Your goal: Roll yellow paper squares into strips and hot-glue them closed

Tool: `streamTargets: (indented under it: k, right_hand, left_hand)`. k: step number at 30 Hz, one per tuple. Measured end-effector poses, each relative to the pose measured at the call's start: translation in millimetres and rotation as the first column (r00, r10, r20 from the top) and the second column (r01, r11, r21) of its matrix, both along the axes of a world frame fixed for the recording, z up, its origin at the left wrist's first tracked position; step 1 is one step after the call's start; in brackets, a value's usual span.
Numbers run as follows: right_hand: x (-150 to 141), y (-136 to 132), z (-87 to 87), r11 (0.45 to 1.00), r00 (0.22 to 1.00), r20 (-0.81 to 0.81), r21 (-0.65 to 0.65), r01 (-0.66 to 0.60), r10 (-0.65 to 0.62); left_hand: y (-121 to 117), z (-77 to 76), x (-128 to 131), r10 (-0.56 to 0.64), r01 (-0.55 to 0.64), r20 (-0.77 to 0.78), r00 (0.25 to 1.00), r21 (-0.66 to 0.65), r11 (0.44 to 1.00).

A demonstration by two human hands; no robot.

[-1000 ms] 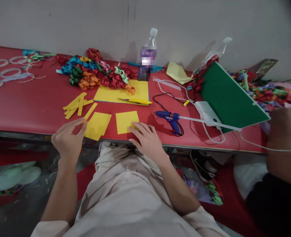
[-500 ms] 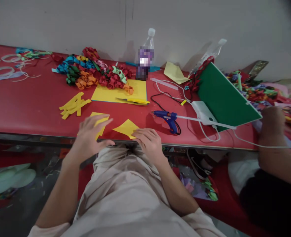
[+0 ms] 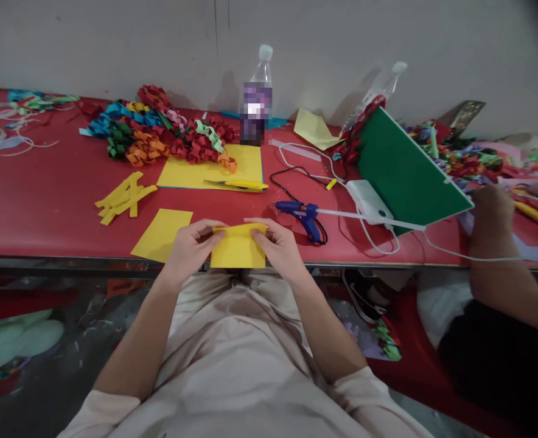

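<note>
A small yellow paper square (image 3: 238,249) is held up at the near edge of the red table (image 3: 45,188). My left hand (image 3: 191,246) pinches its left top corner and my right hand (image 3: 275,243) pinches its right top corner. Its top edge looks folded over. A second yellow paper piece (image 3: 162,234) lies flat on the table just left of my left hand. Several yellow paper strips (image 3: 123,198) lie in a loose pile further left.
A blue glue gun (image 3: 303,216) lies right of my hands, with a white power adapter (image 3: 368,201) and cables. Yellow-handled scissors (image 3: 239,184) rest on a yellow sheet (image 3: 205,173). Coloured paper chains (image 3: 159,131), a bottle (image 3: 253,103), a green board (image 3: 403,170). Another person's arm (image 3: 497,255) at right.
My right hand slid the yellow square to the table's near edge. My left hand left the other yellow piece and came across; both hands now hold the square up.
</note>
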State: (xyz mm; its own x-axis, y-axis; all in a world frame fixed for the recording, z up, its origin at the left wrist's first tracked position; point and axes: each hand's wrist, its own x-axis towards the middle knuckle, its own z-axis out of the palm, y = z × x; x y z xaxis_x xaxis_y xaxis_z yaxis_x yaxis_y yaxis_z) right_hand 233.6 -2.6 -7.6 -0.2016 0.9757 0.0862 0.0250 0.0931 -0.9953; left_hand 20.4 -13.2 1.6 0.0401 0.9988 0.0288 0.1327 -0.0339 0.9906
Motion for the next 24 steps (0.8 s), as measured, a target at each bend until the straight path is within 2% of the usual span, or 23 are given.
streamTargets:
  k: [5,9,14,20,24]
  right_hand:
    - [8.1,4.1,3.0,0.989,0.994,0.103,0.141,-0.048,0.034]
    - [9.7,3.6,7.2,0.976,0.986,0.142,0.188,-0.111,0.085]
    - [3.8,7.5,6.1,0.985,0.991,0.122,0.156,-0.07,0.051]
    - [-0.2,16.0,-1.6,0.997,0.993,0.098,0.061,0.057,-0.062]
    - [1.5,16.2,-0.1,1.0,0.995,0.1,0.024,0.015,-0.017]
  left_hand:
    - [0.9,6.6,5.4,-0.043,0.04,0.076,0.996,0.042,0.998]
    - [4.7,2.5,13.9,0.079,-0.082,0.062,0.995,0.038,0.996]
    - [9.1,-8.6,15.1,0.129,-0.131,0.093,0.987,0.016,0.991]
    - [10.4,-5.2,12.0,0.064,-0.06,0.053,0.997,-0.071,0.996]
    - [12.0,-7.9,10.7,0.051,-0.048,0.045,0.998,-0.079,0.996]
